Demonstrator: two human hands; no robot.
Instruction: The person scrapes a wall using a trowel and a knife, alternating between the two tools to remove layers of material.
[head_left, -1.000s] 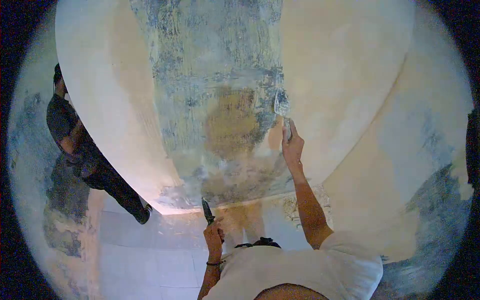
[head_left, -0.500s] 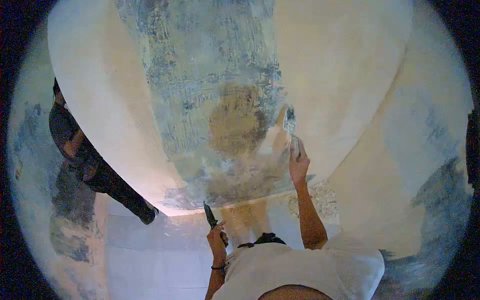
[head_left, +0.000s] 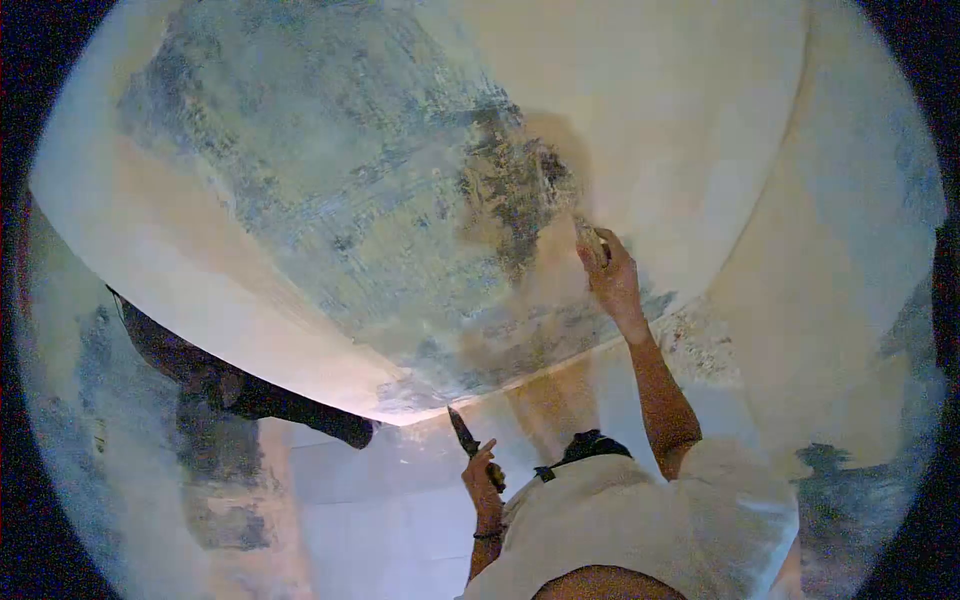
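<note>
My right hand (head_left: 615,280) is closed on a trowel (head_left: 592,235), with the blade against the curved surface beside a dark, mottled patch. The blade's edge is hard to make out there. Lower down, my left hand (head_left: 484,478) grips a dark pointed trowel (head_left: 462,430), its tip up near the lower rim of that surface. A broad blue-green textured coat (head_left: 340,190) covers the middle of the curved surface (head_left: 640,80), with smooth beige on both sides.
Behind the curved surface at the left, another person in dark clothing (head_left: 250,392) is partly hidden. Pale floor (head_left: 370,520) shows below. Rough, speckled material (head_left: 700,345) lies to the right of my right forearm. Patchy walls stand at both sides.
The view has turned, so the coated area slants and the other person appears lower and further right. My right hand has moved slightly up, with its trowel now at the dark patch's edge.
</note>
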